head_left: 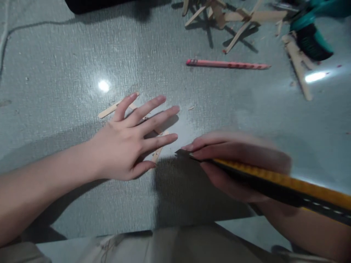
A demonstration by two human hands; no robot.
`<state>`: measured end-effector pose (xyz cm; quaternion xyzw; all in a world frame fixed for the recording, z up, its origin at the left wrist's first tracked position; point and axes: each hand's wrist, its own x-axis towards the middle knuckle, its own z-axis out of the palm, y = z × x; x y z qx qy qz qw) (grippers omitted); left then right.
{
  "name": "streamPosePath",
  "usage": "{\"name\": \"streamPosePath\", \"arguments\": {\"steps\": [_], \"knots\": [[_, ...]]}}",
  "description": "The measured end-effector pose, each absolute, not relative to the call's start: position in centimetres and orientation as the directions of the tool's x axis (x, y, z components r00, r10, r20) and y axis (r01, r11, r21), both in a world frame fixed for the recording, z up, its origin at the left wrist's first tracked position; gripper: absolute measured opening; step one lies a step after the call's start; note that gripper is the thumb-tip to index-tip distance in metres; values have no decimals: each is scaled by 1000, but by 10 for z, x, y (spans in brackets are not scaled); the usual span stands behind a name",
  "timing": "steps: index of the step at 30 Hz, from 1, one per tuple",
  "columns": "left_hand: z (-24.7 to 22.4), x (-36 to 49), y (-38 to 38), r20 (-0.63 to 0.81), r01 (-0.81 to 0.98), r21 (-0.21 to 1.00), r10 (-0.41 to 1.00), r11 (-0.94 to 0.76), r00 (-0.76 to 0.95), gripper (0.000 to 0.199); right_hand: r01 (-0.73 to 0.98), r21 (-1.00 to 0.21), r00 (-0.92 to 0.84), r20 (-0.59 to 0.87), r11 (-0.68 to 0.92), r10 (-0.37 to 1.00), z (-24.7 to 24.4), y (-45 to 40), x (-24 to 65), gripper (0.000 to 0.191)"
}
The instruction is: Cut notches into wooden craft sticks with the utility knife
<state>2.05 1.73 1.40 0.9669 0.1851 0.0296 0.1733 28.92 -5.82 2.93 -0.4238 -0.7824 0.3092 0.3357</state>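
Observation:
My left hand (128, 140) lies palm down with its fingers spread over several joined flat wooden sticks. One pale stick (109, 109) shows beyond the little finger, and another (156, 155) shows by the thumb; the rest is partly hidden under the palm and fingers. In my right hand (236, 160), somewhat blurred, is a yellow and black utility knife (263, 179). Its blade points left, a short distance from the left hand's index fingertip, and its long body reaches toward the right edge.
A pink pencil (227, 64) lies beyond the hands. Wooden stick assemblies (242, 31) stand at the top right, near a teal and black tool (312, 36). A dark object (93, 4) and a cable (38, 25) are at the top left. The grey table's (109, 208) near edge crosses below.

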Motion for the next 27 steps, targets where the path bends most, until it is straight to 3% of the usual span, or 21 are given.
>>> {"name": "streamPosePath", "arguments": {"steps": [8,20,27], "knots": [[12,24,17,-2,363,335,384,-870,923,69,403,-799,-493,222,447,841,20,-62,273,21],[8,25,14,35,362,331,395,-871,918,63,446,-765,-540,184,465,821,19,-64,271,31],[11,26,13,27,363,323,392,-874,919,62,409,-759,-598,197,507,777,14,-59,273,26]]}}
